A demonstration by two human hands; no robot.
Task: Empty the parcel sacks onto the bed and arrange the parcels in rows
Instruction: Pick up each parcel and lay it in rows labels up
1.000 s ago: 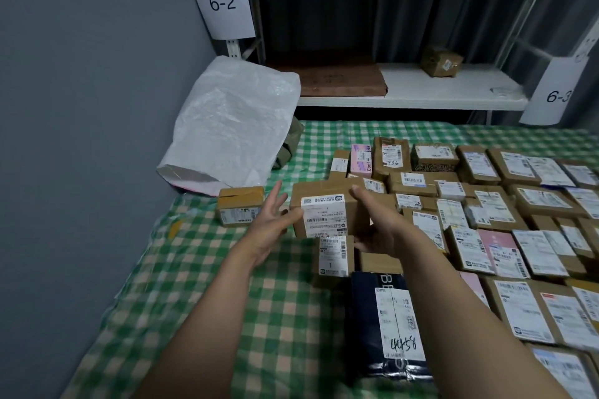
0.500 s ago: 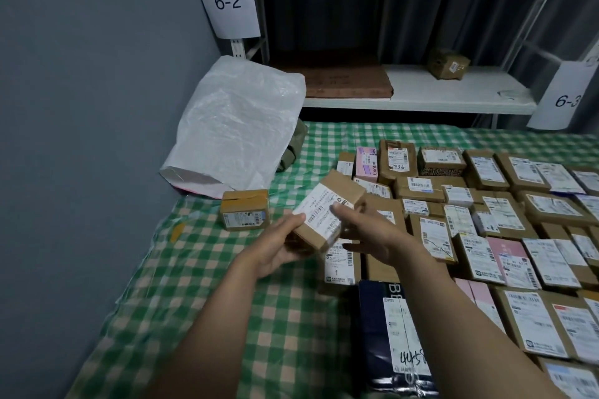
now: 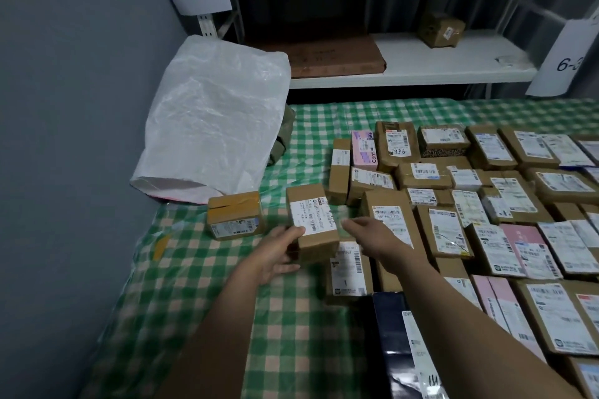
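Item: brown parcel (image 3: 311, 223), label up, long axis running away from you, clamped at its near end by your left hand (image 3: 275, 254); right hand (image 3: 372, 236) just beside, fingers loosely apart, empty.

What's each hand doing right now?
Left hand: gripping the brown parcel by its near end.
Right hand: open, fingers beside the parcel, holding nothing.

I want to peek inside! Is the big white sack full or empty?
Mostly empty, it seems. The white sack lies flat and slack against the wall; its open mouth sags. What is inside cannot be seen.
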